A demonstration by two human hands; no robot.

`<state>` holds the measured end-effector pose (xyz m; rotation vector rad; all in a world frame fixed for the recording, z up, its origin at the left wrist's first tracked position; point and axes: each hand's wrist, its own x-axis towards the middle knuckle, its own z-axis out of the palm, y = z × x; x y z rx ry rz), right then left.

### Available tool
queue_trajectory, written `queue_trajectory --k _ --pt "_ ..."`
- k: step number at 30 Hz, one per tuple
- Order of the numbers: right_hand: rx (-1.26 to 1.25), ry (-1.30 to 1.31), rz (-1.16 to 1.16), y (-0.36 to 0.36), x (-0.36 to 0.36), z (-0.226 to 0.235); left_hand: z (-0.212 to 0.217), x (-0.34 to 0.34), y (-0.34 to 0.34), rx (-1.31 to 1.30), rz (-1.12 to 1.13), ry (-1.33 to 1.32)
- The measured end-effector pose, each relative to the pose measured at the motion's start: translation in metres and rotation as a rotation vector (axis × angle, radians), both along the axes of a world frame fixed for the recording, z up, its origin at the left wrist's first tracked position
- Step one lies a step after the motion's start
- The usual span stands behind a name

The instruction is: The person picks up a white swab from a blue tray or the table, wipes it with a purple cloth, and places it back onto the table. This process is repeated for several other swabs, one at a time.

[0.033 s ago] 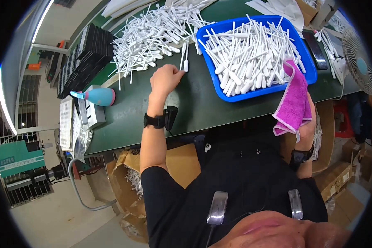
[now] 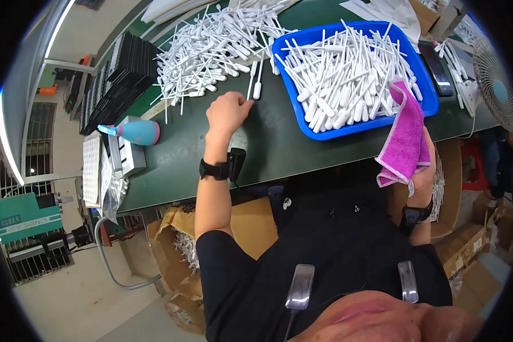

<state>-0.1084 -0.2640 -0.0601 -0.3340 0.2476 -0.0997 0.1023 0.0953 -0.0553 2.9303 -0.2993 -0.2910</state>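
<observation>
My left hand [image 2: 227,114] is over the green tabletop with its fingers curled together. Its thumb tip meets the thin end of a white swab [image 2: 252,77]; whether the fingers grip that stick I cannot tell. Close beside it lies another white swab [image 2: 257,90], thick end toward me. A purple cloth [image 2: 404,142] with a pale stitched edge hangs in my right hand [image 2: 424,168], at the tray's near right corner. The cloth's upper end lies over the rim of a blue tray [image 2: 325,134], against the heap of white swabs [image 2: 347,80] in it.
A loose pile of swabs [image 2: 211,51] covers the far part of the green table [image 2: 211,182]. Stacked black trays [image 2: 122,74] and a blue-pink spray bottle [image 2: 139,133] stand at left. A phone [image 2: 436,68] and a fan [image 2: 497,85] are at right. Cardboard boxes [image 2: 253,225] sit below the table edge.
</observation>
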Motion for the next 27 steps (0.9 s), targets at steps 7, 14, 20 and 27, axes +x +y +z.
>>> queue_trajectory --k 7,14,20,27 --pt "0.021 0.039 0.045 0.007 0.01 0.0 0.001 0.037 -0.017 0.026 0.049 -0.323" --pt "-0.006 -0.091 0.06 0.015 -0.008 0.006 -0.022 0.076 -0.023 -0.018 -0.027 -0.176" --pt "-0.311 -0.112 -0.085 0.026 -0.007 0.001 0.01 0.017 -0.008 -0.196 0.04 -0.381" --pt "0.123 -0.179 0.174 0.021 0.017 -0.006 0.038 -0.02 0.033 -1.571 0.275 -0.096"
